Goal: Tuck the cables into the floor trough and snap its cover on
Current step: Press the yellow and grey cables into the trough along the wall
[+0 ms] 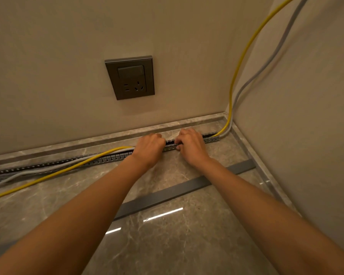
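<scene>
A grey slotted floor trough [111,158] runs along the foot of the back wall, from the left edge to the right corner. A yellow cable [72,169] and a grey cable [48,170] lie partly outside it on the left, then rise over its rim and pass under my left hand [149,148]. That hand's fingers curl down over the cables at the trough. My right hand [192,145] sits just to the right, fingertips bent onto the cables in the channel. Beyond it both cables lie inside the trough. The dark grey cover strip [179,190] lies loose on the floor, under my forearms.
The cables leave the trough's right end [213,135] and climb the wall corner [231,100]. A dark socket plate [130,77] is on the back wall above my hands. The floor is glossy marble tile [167,245] with a stone skirting [87,140].
</scene>
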